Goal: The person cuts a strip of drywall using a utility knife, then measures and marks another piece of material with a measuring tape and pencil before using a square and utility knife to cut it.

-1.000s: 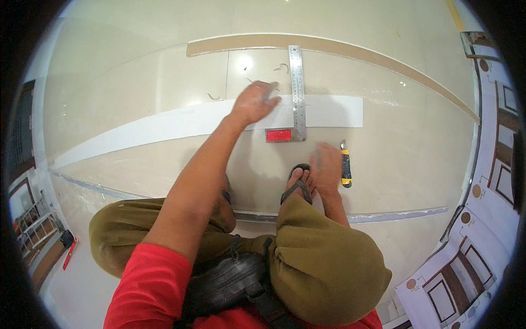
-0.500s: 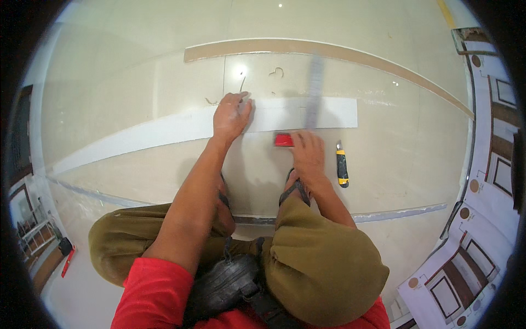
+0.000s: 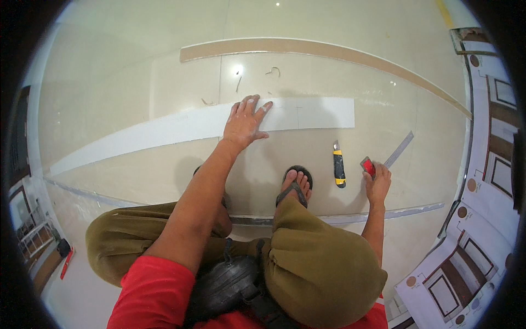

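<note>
My left hand lies with spread fingers on a long white strip of board, pressing it against the tiled floor. A thin pencil-like line crosses the strip to the right of that hand. Off to the right, my right hand is closed on the red handle of a try square. The square's metal blade points up and away to the right, over the floor. Between my right foot and this hand lies a black and yellow utility knife, its blade end pointing away from me.
A long brown strip with a white edge lies beyond the white one. Several thin shavings are scattered between them. Near my feet runs a pale strip. Printed sheets stand along the right side.
My right hand has carried the try square off the white strip to the right, past the utility knife. My left hand has shifted slightly right, and its fingers have spread flat on the strip.
</note>
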